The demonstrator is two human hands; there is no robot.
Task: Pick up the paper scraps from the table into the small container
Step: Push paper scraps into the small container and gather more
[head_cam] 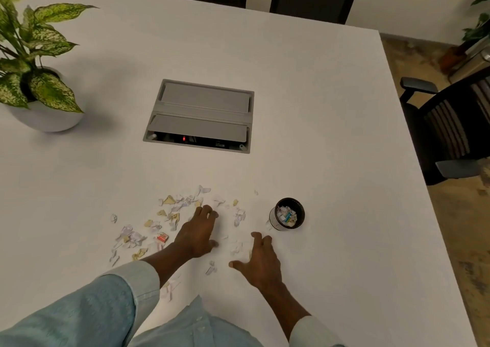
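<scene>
White, yellow and one red paper scraps (159,224) lie scattered on the white table (331,134) near its front. A small black container (287,214), partly filled with scraps, stands upright to the right of them. My left hand (197,234) rests palm down among the scraps, fingers curled over some at their tips. My right hand (261,260) lies flat with fingers spread, just below and left of the container, a few white scraps beside it. Whether either hand pinches a scrap is hidden.
A grey cable hatch (198,116) is set into the table's middle. A potted plant (34,81) in a white pot stands at the far left. Black chairs (445,131) stand at the right and far edges.
</scene>
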